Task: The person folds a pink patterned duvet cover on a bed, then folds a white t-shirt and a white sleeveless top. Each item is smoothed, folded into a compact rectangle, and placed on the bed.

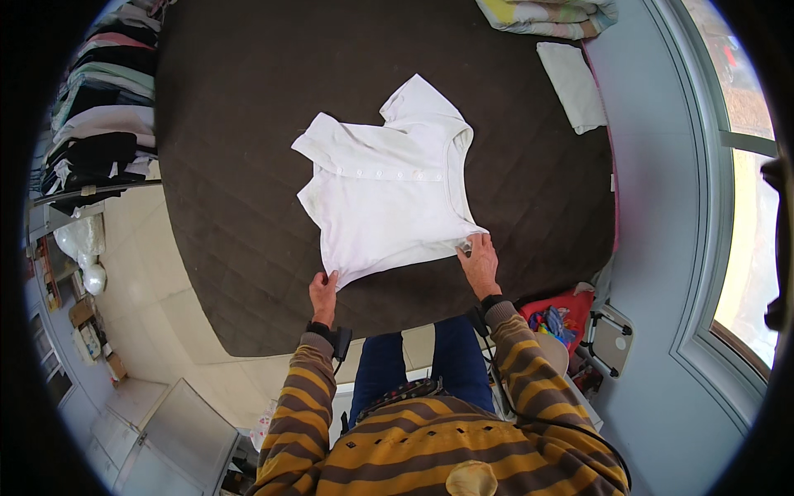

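A white short-sleeved buttoned top [384, 198] lies spread sideways on a dark brown quilted bed cover [248, 248], its neckline towards the right and its row of buttons running across. My left hand [324, 297] pinches the lower left corner of the top between thumb and fingers. At the lower right, near the neckline and shoulder, my right hand [480, 263] grips the fabric, which is bunched under its fingers. Both wrists wear black bands with small devices. The far sleeve points up and away, and the cloth is slightly wrinkled.
A folded white cloth [572, 87] and a folded patterned quilt [549, 17] lie at the bed's far right. Clothes hang on a rack [111, 118] at the left. A red bag [561, 316] and a folding stool [609, 341] stand near the right wall, below a window.
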Action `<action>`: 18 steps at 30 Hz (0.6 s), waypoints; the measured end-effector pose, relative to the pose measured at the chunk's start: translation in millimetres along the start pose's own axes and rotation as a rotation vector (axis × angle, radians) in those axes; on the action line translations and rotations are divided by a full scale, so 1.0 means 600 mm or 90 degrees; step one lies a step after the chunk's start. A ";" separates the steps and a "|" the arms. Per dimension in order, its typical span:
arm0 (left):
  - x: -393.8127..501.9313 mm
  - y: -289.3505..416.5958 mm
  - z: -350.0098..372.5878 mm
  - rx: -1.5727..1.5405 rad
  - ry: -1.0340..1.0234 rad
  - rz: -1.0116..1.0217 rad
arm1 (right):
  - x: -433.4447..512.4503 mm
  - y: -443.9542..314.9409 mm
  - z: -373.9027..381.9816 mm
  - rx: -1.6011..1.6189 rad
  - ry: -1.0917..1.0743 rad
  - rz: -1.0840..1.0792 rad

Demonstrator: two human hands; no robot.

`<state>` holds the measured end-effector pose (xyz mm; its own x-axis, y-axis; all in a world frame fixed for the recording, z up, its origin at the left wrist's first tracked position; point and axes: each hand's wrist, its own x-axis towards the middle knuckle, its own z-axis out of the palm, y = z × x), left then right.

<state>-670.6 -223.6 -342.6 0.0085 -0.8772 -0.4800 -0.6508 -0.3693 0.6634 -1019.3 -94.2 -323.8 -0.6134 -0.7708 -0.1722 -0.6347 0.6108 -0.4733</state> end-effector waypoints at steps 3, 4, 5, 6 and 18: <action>-0.001 0.015 -0.013 -0.018 -0.009 -0.003 | 0.021 -0.012 -0.007 -0.056 0.003 -0.017; -0.001 0.020 -0.017 -0.048 -0.012 -0.006 | 0.024 -0.012 -0.011 -0.065 -0.004 -0.019; 0.000 0.025 -0.021 -0.065 -0.005 -0.003 | 0.025 -0.012 -0.014 -0.074 -0.011 -0.022; 0.000 0.030 -0.024 -0.103 -0.015 -0.017 | 0.023 -0.012 -0.018 -0.050 0.028 -0.063; -0.017 0.053 -0.047 -0.139 0.027 0.030 | 0.001 -0.023 -0.077 0.098 -0.030 -0.137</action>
<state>-669.9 -235.0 -300.7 0.0172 -0.9053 -0.4243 -0.4713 -0.3816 0.7952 -1032.7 -94.8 -277.6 -0.4478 -0.8894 -0.0914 -0.6673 0.4005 -0.6280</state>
